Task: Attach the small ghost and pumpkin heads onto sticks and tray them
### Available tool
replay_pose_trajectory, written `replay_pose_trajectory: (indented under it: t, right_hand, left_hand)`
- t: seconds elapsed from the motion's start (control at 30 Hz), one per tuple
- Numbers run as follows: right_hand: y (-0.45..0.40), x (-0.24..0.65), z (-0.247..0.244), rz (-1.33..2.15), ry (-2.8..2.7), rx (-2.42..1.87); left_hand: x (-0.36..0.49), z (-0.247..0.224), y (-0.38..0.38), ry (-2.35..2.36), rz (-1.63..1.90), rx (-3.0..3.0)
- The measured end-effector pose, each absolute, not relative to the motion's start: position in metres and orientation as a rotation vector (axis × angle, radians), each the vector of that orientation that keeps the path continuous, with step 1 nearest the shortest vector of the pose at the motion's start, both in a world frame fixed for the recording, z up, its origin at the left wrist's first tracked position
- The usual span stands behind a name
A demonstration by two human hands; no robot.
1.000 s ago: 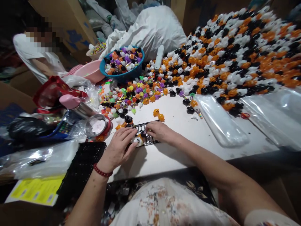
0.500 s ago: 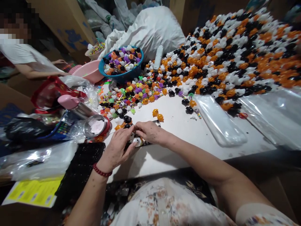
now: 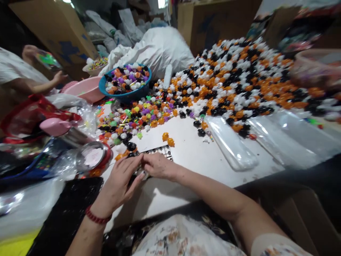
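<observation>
A black openwork plastic tray (image 3: 163, 150) lies on the white table, its right end showing past my hands. My left hand (image 3: 118, 181), with a red bead bracelet (image 3: 97, 216) on the wrist, curls around the left end of the tray, thumb at the near side. Closed fingers of my right hand (image 3: 158, 166) meet the left fingertips over the tray; what they pinch is hidden. Under the hands a small white figure (image 3: 144, 174) partly shows. Beside the left fingers sit black figures (image 3: 131, 146) and orange ones. Two orange pumpkin-like figures (image 3: 168, 139) lie just behind the tray.
A large heap of orange, black and white figures (image 3: 226, 81) spreads at the back right. Clear plastic bags (image 3: 229, 144) lie right. Left stand a blue basin (image 3: 128, 94), pink basin (image 3: 89, 90), pink-lidded flask (image 3: 55, 127) and round tin (image 3: 90, 156). Another person's arm (image 3: 45, 87) shows left.
The view has tilted up and turned right. More of the tray's right end shows, and the white figure is more covered by my hands. The other person's hands have risen, one holding something colourful.
</observation>
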State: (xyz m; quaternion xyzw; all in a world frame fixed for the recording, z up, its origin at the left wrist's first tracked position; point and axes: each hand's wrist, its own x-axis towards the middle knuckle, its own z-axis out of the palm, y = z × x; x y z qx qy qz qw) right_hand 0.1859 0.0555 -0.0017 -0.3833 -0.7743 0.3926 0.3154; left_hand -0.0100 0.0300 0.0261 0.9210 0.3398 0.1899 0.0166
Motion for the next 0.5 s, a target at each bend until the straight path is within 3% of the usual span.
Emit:
replay_pose_trajectory:
  t: [0.3,0.5]
  right_hand:
    - [0.061,0.198,-0.038,1.036,-2.068,-1.343]
    - [0.057,0.196,-0.047,1.148,-2.072,-1.186]
  left_hand:
    - [-0.009,0.024,0.036,1.038,0.534,2.904]
    - [-0.007,0.028,0.03,1.1,0.438,2.87]
